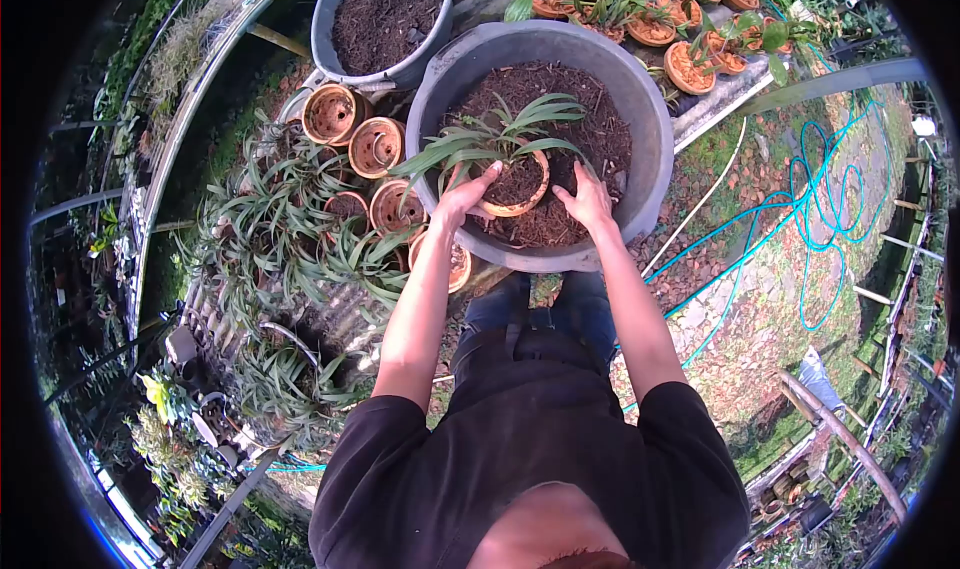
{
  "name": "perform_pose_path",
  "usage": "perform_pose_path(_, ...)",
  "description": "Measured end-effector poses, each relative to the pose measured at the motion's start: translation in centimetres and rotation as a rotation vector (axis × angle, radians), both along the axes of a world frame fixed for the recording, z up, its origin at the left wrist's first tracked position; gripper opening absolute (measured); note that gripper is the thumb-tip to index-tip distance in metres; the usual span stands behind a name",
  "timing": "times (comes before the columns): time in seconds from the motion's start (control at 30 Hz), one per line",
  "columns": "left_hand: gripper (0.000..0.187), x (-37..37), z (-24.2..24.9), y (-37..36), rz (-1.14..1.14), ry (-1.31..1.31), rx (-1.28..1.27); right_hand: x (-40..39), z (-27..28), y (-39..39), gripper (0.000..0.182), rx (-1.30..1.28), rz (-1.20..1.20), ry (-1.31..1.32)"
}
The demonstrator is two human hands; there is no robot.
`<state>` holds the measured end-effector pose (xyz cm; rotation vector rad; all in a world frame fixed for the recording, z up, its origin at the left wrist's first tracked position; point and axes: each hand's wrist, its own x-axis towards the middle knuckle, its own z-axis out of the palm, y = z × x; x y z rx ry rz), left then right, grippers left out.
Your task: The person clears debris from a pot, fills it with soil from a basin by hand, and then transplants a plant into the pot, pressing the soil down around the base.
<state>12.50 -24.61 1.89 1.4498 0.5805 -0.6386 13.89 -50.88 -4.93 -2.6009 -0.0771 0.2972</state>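
Observation:
A small clay pot point(516, 209) with soil and a long-leaved green plant point(505, 134) sits tilted over the potting soil point(590, 104) in a big grey tub point(655, 159). My left hand point(466, 195) is at the pot's left side, with its thumb over the rim and its fingers partly hidden under the leaves. To the right of the pot, my right hand point(588, 201) is held over the soil, thumb and fingers apart, with nothing in it.
A second grey tub of soil point(385, 19) stands behind on the left. Several empty clay pots point(376, 147) and leafy plants point(280, 209) line the left side. Potted plants point(690, 67) fill the back right. A blue hose point(800, 204) lies looped on the ground.

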Motion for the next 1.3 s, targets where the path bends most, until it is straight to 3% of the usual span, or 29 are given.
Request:
perform_pose_path(0.1,0.070,-0.4,0.9,-0.5,0.033,-0.018,0.035,-0.2,1.2,2.0,0.050,-0.031,0.017,0.129)
perform_pose_path(0.13,0.071,-0.4,1.1,-0.6,0.053,-0.035,0.051,-0.8,1.2,2.3,0.040,-0.027,0.005,0.011)
perform_pose_path(0.23,0.071,-0.5,1.2,-0.7,0.050,-0.055,0.019,-1.4,2.5,2.0,0.040,-0.048,0.072,0.089)
perform_pose_path(0.3,0.070,-0.4,1.1,-0.6,0.037,-0.056,0.020,-1.4,2.5,1.2,0.032,0.059,0.053,0.005)
perform_pose_path(0.33,0.069,-0.4,1.1,-0.5,0.034,-0.048,0.019,-1.5,2.3,0.8,0.036,0.098,0.029,-0.097)
perform_pose_path(0.47,0.066,-0.6,0.8,-0.5,0.041,-0.037,0.038,0.1,4.2,-0.3,0.044,0.170,-0.075,-0.066)
perform_pose_path(0.57,0.064,-0.5,0.0,-0.3,0.019,-0.060,0.022,0.8,6.8,-0.2,0.040,0.226,0.002,-0.249)
perform_pose_path(0.67,0.062,-0.6,-0.4,-0.1,-0.001,-0.042,0.000,2.3,11.3,2.2,0.038,0.243,0.115,-0.214)
perform_pose_path(0.83,0.061,-0.8,-0.5,-0.3,0.001,-0.042,0.010,2.4,8.4,7.2,0.029,0.135,0.171,-0.228)
perform_pose_path(0.97,0.060,-1.5,0.0,-0.4,0.040,-0.044,0.009,-0.9,7.3,7.5,0.040,0.243,0.218,-0.233)
perform_pose_path(1.03,0.058,-1.6,-1.1,-0.2,0.046,-0.044,-0.019,-2.5,9.5,7.1,0.044,0.273,0.225,-0.166)
perform_pose_path(1.1,0.055,-1.5,-1.3,-0.1,0.025,-0.051,-0.045,-3.4,8.5,7.0,0.047,0.042,0.400,-0.337)
perform_pose_path(1.17,0.053,-1.7,-0.5,-0.3,0.026,-0.068,-0.034,-3.1,7.9,7.0,0.049,-0.073,0.457,-0.289)
perform_pose_path(1.3,0.057,-1.6,-0.3,-0.2,0.036,-0.080,-0.011,-1.3,8.9,7.2,0.055,-0.076,0.443,-0.223)
